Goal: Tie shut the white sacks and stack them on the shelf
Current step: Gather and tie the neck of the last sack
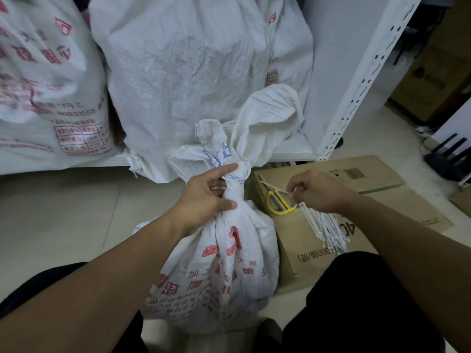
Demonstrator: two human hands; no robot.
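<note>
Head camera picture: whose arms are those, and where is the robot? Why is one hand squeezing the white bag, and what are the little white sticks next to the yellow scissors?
There is no robot here. A person wears one camera on their head, so you look down at their own two arms, as if you were them. The left hand grips the twisted neck of a white sack that stands on the floor, so the top is bunched closed. The right hand reaches to a cardboard box beside the sack and seems to pinch one of the white ties lying there, next to the yellow scissors. The tie is probably for fastening the neck. Behind, more big sacks sit on a white shelf.
</note>
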